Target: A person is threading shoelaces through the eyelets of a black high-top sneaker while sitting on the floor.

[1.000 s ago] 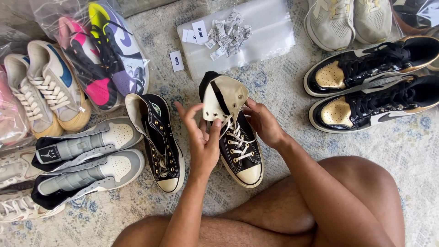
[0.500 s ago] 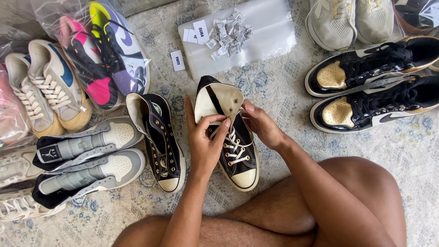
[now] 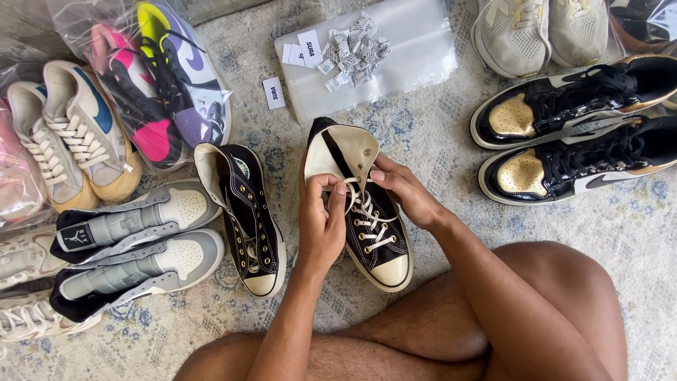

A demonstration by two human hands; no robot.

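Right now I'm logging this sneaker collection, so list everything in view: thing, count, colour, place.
Black high-top: 1, black, cream toe, centre, white laces in both hands.
Matching high-top: 1, black, left of it, on its side.
Grey sneakers: 2, grey-black, left.
Bagged sneakers: pair, pink-yellow-purple, top left.
Cream sneakers: pair, blue accent, far left.
Black-gold sneakers: 2, right.
Beige sneakers: 2, top right.
Plastic bag: 1, clear, top centre, small packets on it.
Rug: pale, patterned.
Left hand; right hand.
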